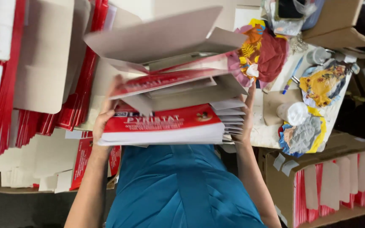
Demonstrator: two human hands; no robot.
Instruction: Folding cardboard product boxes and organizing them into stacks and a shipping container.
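I hold a thick stack of flat red-and-white carton blanks (165,122) in front of my chest, above my blue garment. My left hand (105,113) grips the stack's left edge, fingers spread up its side. My right hand (247,114) presses flat against the right edge, where white flaps stick out. The top blanks (161,38) lift and fan open, showing their grey-brown undersides.
Rows of the same red cartons (34,84) stand on edge at the left. A brown cardboard box (330,185) at the lower right holds more of them. Crumpled coloured cloths (267,50), a white tape roll (292,113) and small items crowd the table at the right.
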